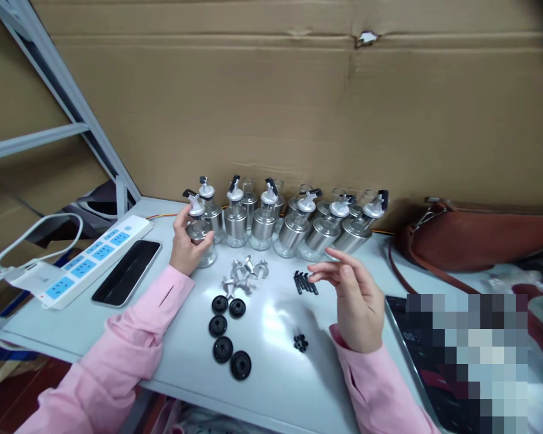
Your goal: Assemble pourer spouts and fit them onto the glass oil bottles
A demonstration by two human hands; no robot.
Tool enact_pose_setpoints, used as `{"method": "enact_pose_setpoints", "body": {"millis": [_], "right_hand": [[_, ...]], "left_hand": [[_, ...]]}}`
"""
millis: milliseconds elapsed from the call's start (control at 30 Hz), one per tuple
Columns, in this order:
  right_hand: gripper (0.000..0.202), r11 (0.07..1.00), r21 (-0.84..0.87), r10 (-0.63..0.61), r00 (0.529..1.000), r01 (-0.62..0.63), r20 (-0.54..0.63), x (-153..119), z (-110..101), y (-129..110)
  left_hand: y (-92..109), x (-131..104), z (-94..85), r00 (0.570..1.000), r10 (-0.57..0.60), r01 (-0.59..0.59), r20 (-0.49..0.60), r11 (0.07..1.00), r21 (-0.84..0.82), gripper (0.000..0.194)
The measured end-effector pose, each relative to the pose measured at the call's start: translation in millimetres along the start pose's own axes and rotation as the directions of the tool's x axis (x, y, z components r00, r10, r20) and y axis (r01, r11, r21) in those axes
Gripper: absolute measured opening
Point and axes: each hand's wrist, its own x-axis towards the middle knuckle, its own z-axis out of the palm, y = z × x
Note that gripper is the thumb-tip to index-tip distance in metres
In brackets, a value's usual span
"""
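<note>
Right of the phone (127, 274), one bottle (199, 229) stood with long axis nearly upright, spout (194, 203) pointing leftward; the left hand (185, 247) gripped it, and the right hand (359, 304) was loosely spread.

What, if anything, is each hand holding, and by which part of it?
The left hand holds a glass bottle around its upper body, just below the spout cap. The right hand is open, with nothing visibly held.
</note>
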Motion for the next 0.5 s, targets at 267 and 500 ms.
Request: {"method": "enact_pose_setpoints", "body": {"millis": [267,500], "right_hand": [[0.024,0.999,-0.025,0.047,0.999,-0.047,-0.006,-1,3,0],[0.023,0.997,-0.020,0.068,0.998,-0.068,-0.013,-1,3,2]], "left_hand": [[-13,-2,4.9,0.989,-0.047,0.041,0.141,0.998,0.046,0.077],[-20,-9,9.1,0.921,-0.161,0.165,0.356,0.986,0.020,0.071]]}}
